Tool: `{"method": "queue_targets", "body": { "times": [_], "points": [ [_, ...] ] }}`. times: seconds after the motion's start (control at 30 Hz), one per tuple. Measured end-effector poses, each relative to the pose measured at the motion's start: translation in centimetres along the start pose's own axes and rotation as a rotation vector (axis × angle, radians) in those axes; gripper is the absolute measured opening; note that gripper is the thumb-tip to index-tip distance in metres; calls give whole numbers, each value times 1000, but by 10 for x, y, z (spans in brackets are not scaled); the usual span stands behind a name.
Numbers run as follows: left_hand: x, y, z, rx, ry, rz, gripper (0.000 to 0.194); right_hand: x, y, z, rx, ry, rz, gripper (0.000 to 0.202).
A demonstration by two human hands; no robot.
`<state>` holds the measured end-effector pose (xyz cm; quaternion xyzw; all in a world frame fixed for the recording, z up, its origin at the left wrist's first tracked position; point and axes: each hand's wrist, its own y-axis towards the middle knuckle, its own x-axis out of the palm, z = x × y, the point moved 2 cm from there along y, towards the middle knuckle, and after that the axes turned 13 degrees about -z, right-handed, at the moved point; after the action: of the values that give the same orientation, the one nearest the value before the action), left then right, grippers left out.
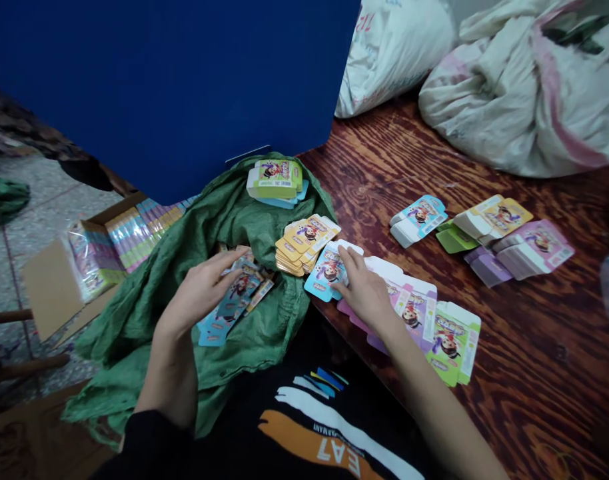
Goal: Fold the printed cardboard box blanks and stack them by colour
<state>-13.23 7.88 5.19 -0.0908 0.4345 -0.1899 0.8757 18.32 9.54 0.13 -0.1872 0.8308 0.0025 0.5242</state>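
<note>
My left hand (204,287) reaches over a loose pile of blue card packets (240,288) on a green cloth in my lap; its fingers are stretched out and slightly bent, and the fingertips touch or hover at the pile. A light blue flat carton (327,270) lies at the table edge, with my right hand (362,283) on it, thumb on its face and fingers at its far side. Left of that carton is a stack of yellow cartons (304,241). Pink and purple cartons (414,310) and a green carton (454,340) fan out beneath my right forearm.
Green and blue cartons (275,177) sit at the cloth's far end. Several carton stacks (504,220) lie farther right on the wooden table (549,353). White sacks (524,93) stand behind, a blue panel (184,87) ahead. An open cardboard box (54,287) holds wrapped packets.
</note>
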Motion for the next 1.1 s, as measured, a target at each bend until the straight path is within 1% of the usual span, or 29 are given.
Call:
{"method": "queue_targets", "body": {
  "times": [0.03,0.07,0.13,0.17,0.2,0.27,0.33,0.37,0.4,0.43,0.47,0.5,0.53,0.6,0.63,0.67,0.7,0.73,0.83,0.87,0.9,0.97,1.03,1.1],
  "points": [
    [-3,-2,-2,-20,51,37,52,4,4,-3,31,-76,-33,72],
    [-3,-2,0,-5,71,56,54,6,8,-5,56,-129,-58,71],
    [6,-1,10,112,26,27,56,8,11,-9,88,-170,-52,61],
    [13,1,18,192,-24,-8,56,7,12,-9,92,-155,-17,54],
    [20,3,26,265,-78,-40,54,4,11,-9,84,-111,40,46],
    [35,10,42,372,-183,-83,51,-7,8,-6,35,68,207,27],
    [48,18,56,425,-272,-99,53,-22,0,-3,-22,306,400,9],
    [53,23,62,436,-317,-109,58,-31,-6,-3,-45,409,478,3],
    [59,29,67,444,-370,-136,64,-38,-13,-5,-68,483,521,3],
    [64,34,72,455,-436,-183,71,-44,-20,-9,-100,529,525,5],
    [71,39,77,472,-515,-256,78,-49,-28,-15,-147,550,497,6],
    [77,43,82,502,-597,-357,84,-53,-35,-22,-203,556,444,7],
    [85,46,87,540,-674,-472,86,-55,-43,-30,-258,555,384,9],
    [99,49,97,596,-783,-694,78,-56,-55,-41,-332,560,273,13],
    [106,49,101,592,-816,-766,71,-55,-60,-43,-350,573,233,15],
    [113,48,104,564,-847,-804,63,-55,-65,-43,-356,587,207,17],
    [119,47,106,519,-887,-808,57,-54,-68,-41,-354,602,204,19],
    [124,46,107,468,-934,-791,54,-54,-71,-37,-340,616,231,18],
    [133,45,107,349,-1062,-703,58,-49,-79,-18,-234,646,416,10],
    [134,45,107,323,-1081,-684,59,-45,-81,-12,-195,672,450,9],
    [135,45,106,301,-1093,-672,60,-41,-82,-7,-171,718,450,11],
    [136,46,106,264,-1116,-669,61,-30,-83,0,-161,867,384,20],
    [137,46,107,247,-1147,-691,60,-22,-84,3,-161,1035,327,31],
    [138,46,111,261,-1175,-714,59,-19,-85,5,-138,1132,328,34]
  ]
}}
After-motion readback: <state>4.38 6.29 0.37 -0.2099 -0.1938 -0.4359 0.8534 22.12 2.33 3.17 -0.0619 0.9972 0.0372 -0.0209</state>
